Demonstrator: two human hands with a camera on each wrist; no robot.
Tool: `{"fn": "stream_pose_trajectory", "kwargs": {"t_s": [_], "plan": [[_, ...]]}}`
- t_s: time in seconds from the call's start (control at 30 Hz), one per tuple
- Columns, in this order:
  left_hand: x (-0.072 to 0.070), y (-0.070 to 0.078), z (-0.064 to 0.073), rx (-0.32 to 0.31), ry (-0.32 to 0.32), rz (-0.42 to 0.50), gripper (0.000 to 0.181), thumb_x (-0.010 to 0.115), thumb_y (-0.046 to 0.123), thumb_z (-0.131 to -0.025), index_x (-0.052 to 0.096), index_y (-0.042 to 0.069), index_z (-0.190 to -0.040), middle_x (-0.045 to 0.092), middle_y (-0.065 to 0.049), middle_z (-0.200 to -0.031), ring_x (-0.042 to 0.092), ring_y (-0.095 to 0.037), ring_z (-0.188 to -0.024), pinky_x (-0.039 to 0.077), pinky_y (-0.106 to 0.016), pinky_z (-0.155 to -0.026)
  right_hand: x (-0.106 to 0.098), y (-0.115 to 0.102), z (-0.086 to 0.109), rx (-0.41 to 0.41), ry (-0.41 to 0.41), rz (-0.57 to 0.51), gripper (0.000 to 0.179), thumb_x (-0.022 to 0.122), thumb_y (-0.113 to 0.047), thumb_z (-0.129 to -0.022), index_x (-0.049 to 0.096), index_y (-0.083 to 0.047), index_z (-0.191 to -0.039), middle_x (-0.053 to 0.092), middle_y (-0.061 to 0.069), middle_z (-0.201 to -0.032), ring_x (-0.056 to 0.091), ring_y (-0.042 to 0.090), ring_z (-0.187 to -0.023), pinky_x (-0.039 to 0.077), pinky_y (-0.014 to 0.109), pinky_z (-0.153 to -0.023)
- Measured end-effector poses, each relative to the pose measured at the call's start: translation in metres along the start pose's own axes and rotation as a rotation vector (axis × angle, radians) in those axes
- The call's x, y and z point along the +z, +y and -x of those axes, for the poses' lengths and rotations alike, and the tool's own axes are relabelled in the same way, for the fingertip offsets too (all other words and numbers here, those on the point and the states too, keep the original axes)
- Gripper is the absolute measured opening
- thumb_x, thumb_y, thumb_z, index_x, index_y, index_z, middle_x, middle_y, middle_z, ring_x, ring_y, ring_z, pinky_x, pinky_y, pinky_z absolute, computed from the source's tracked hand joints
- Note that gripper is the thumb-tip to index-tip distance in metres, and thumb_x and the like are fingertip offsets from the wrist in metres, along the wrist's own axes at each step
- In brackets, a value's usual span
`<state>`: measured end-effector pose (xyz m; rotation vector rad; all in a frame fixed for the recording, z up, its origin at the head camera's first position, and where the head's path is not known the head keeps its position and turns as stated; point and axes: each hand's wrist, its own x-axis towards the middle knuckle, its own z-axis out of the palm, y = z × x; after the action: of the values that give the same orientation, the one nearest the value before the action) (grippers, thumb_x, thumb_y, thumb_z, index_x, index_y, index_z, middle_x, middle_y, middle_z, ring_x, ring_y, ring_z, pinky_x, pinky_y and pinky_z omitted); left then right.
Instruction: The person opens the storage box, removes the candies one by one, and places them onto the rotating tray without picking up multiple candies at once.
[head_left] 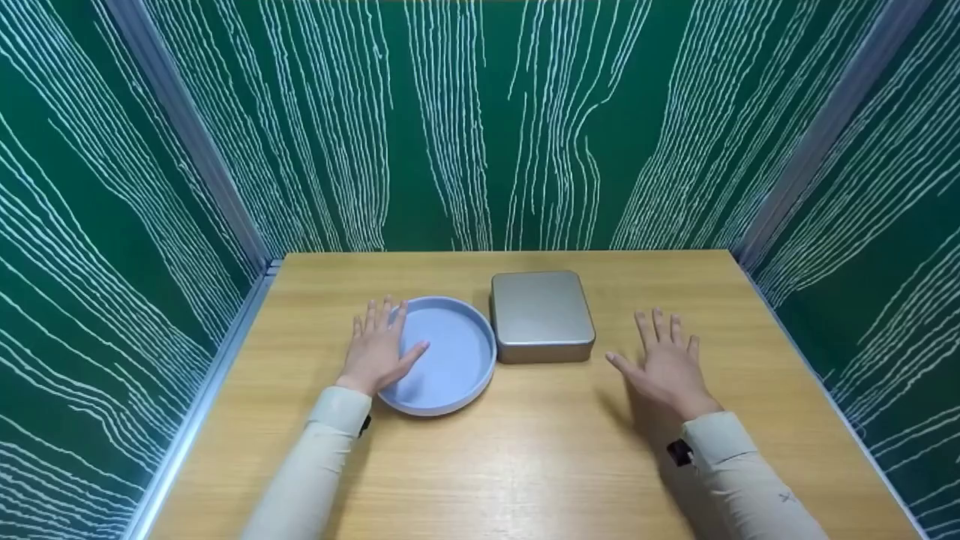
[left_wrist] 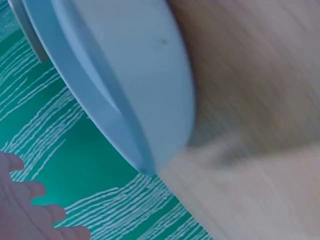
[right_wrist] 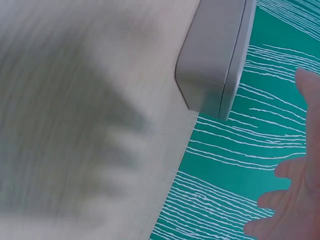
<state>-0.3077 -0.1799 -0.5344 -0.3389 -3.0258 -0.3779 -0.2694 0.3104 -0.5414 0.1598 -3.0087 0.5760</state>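
A round, shallow light-blue tray (head_left: 446,352) with a raised rim lies on the table, left of the middle. Against its right side stands a square metal tin (head_left: 541,307) with its lid on. My left hand (head_left: 377,351), fingers spread, hovers over the tray's left edge and holds nothing. To the right of the tin, my right hand (head_left: 670,369) is held above the table with its fingers apart, also holding nothing. The left wrist view shows the tray's outer side (left_wrist: 145,65) close up; the right wrist view shows a corner of the tin (right_wrist: 215,60).
The wooden table (head_left: 525,450) carries both things. Green panels with white wavy lines (head_left: 450,112) enclose its back and sides, with metal posts (head_left: 187,127) at the corners. A dark band sits at each cuff.
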Motion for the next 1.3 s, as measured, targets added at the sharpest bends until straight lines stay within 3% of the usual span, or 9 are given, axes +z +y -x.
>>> {"fn": "stream_pose_trajectory", "kwargs": {"t_s": [0.57, 0.73, 1.0, 1.3], "plan": [[-0.006, 0.044, -0.032, 0.078, -0.026, 0.067, 0.09, 0.047, 0.068, -0.106, 0.032, 0.006, -0.171, 0.023, -0.022, -0.179, 0.014, -0.047, -0.167, 0.019, -0.065, -0.136, -0.015, -0.015, -0.029, -0.037, -0.016, -0.005, 0.107, 0.055, -0.072, -0.103, 0.011, -0.006, -0.174, 0.004, 0.032, -0.179, 0.0, 0.062, -0.162, -0.001, 0.086, -0.125], [-0.004, 0.058, -0.039, 0.088, -0.06, 0.066, 0.089, 0.044, 0.067, -0.108, 0.03, 0.007, -0.171, 0.023, -0.022, -0.179, 0.017, -0.047, -0.167, 0.019, -0.061, -0.137, -0.015, -0.019, -0.036, -0.034, -0.036, -0.034, 0.107, 0.056, -0.069, -0.103, 0.008, -0.005, -0.174, 0.002, 0.031, -0.179, -0.003, 0.06, -0.163, -0.002, 0.085, -0.126], [0.007, 0.079, -0.052, 0.088, -0.12, 0.109, 0.086, 0.048, 0.061, -0.109, 0.03, 0.003, -0.17, 0.028, -0.022, -0.178, 0.022, -0.042, -0.167, 0.021, -0.054, -0.138, -0.003, -0.017, -0.045, 0.002, -0.084, -0.142, 0.107, 0.059, -0.064, -0.104, 0.002, -0.007, -0.174, -0.006, 0.029, -0.18, -0.002, 0.058, -0.164, 0.0, 0.079, -0.129], [0.025, 0.102, -0.063, 0.041, -0.147, 0.243, 0.084, 0.051, 0.056, -0.11, 0.033, -0.002, -0.168, 0.031, -0.023, -0.176, 0.029, -0.038, -0.165, 0.027, -0.049, -0.137, 0.011, -0.02, -0.053, 0.065, -0.101, -0.325, 0.106, 0.064, -0.059, -0.104, 0.007, -0.004, -0.174, 0.002, 0.028, -0.18, 0.007, 0.053, -0.166, 0.01, 0.071, -0.134]]}}
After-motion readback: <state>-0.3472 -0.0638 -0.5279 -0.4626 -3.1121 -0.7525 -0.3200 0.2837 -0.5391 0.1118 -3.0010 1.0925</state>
